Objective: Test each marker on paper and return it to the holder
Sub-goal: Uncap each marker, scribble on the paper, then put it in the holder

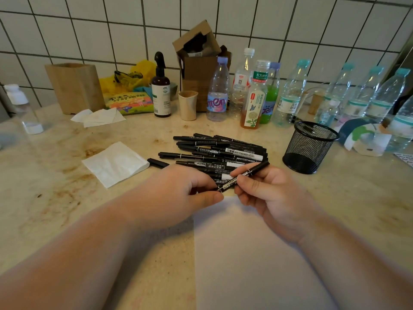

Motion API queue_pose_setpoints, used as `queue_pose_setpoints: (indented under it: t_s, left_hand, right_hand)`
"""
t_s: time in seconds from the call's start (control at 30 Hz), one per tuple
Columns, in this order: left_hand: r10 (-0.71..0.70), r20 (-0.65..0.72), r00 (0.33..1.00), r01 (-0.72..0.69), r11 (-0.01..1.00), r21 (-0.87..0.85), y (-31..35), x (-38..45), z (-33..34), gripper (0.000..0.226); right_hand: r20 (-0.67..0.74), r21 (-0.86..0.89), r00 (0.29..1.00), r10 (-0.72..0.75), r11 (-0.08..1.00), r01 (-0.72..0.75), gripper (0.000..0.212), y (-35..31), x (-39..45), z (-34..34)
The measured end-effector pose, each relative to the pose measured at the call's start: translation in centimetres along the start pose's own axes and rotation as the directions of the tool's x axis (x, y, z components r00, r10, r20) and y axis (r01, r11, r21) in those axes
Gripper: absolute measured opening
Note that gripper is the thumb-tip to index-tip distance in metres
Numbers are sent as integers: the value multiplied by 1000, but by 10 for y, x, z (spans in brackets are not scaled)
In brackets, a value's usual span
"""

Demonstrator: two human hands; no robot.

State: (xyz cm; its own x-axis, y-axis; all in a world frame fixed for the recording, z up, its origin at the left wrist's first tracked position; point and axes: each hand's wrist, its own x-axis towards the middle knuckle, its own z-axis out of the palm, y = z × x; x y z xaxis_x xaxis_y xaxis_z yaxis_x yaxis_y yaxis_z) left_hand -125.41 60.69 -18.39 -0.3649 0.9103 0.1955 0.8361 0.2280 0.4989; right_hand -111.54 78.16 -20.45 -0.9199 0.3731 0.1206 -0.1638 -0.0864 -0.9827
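— Above the paper, what do you see?
— I see my right hand gripping a marker; my left hand pinches its near end. Holder stands right.

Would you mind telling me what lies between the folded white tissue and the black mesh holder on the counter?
In the head view, the pile of black markers lies between the tissue and the mesh holder.

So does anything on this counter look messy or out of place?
Yes. The mesh pen holder stands with no markers visible in it, while the black markers lie heaped on the countertop, which has brownish stains. Both hands hold one marker over the blank paper.
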Motion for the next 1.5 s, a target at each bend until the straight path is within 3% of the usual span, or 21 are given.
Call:
queue_pose_setpoints:
  t_s: [0.37,0.57,0.73,0.93,1.27,1.4,1.5]
  left_hand:
    - [27,11,1000,-27,999,35,3,1,0,24]
    - [31,2,1000,-32,999,42,1,0,2,34]
    - [18,8,1000,-19,998,61,-1,1,3,31]
    - [11,-16,1000,-10,996,84,-9,-2,-2,23]
    - [-8,12,1000,9,999,-45,-13,-1,-9,28]
    - [-5,15,1000,5,999,-53,-15,-2,-9,25]
    - [-7,18,1000,8,999,-46,-16,-2,-9,23]
  right_hand:
    - [-33,-85,999,12,996,-15,12,3,0,3]
    - [-97,-95,995,-10,996,1,10,5,3,4]
    - [-93,-116,995,-24,993,13,25,7,3,4]
    - [-61,-100,998,-15,995,9,25,5,2,-3]
    - [-52,-144,999,-1,990,-7,51,6,3,-9]
    - [-58,-182,998,1,983,-12,36,8,3,-10]
    - [-56,-178,998,-1,984,-9,38,9,4,-10]
